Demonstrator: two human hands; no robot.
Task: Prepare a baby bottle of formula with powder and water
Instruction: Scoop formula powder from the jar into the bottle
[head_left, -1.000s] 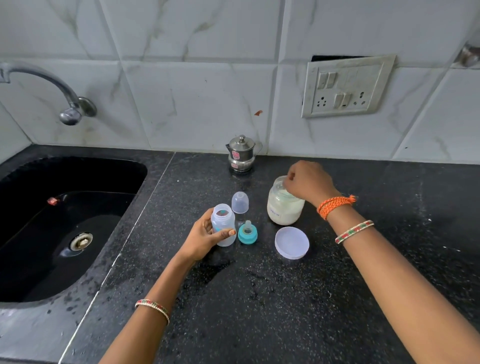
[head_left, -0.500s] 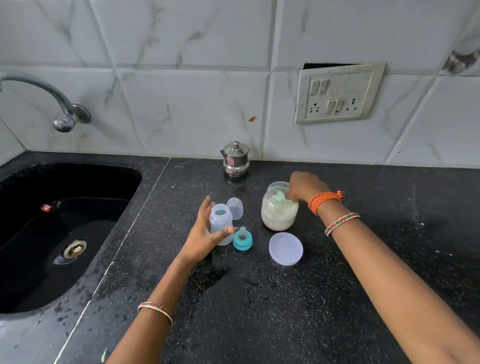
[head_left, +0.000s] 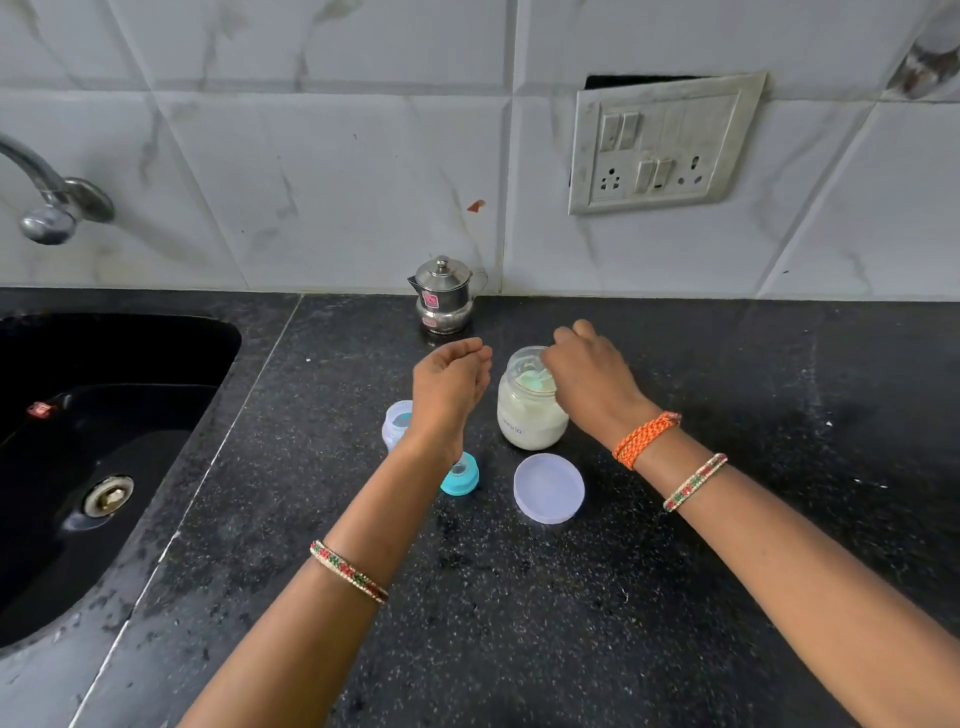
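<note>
A glass jar of white formula powder stands open on the black counter. My right hand reaches into its mouth and holds a pale green scoop. The small clear baby bottle stands left of the jar, partly hidden by my left wrist. My left hand hovers above and behind the bottle, fingers loosely curled, holding nothing. The teal nipple ring and the jar's round lid lie on the counter in front. The bottle's cap is hidden.
A small steel pot stands against the tiled wall. A black sink with a tap is at the left. A switch plate hangs on the wall.
My left hand has let go of the baby bottle and risen up and to the right, toward the jar. My right hand stays at the jar's mouth.
</note>
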